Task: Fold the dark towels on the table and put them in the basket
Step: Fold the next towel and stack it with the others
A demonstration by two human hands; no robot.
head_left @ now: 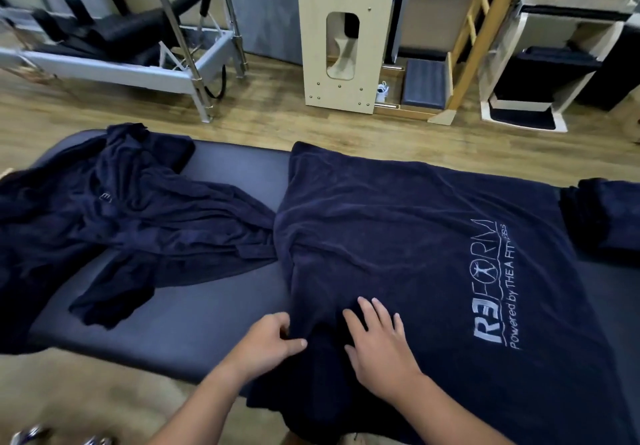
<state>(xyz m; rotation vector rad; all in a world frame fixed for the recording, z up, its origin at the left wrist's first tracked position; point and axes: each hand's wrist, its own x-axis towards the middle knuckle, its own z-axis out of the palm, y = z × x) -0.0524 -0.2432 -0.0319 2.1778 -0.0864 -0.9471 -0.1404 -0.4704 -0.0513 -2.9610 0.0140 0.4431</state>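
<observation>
Both hands (pixel 329 337) on spread towel (pixel 415 254)

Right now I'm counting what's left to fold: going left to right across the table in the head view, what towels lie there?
Crumpled towel pile → spread towel with the REFORM logo, both hands on its near edge → folded towel stack.

Cut off and covered

Spread towel (pixel 433 254) running off the bottom edge; crumpled towels (pixel 114 209) cropped at left; folded stack (pixel 606 216) cropped at right; left fingertips (pixel 285 330) tucked under cloth.
</observation>
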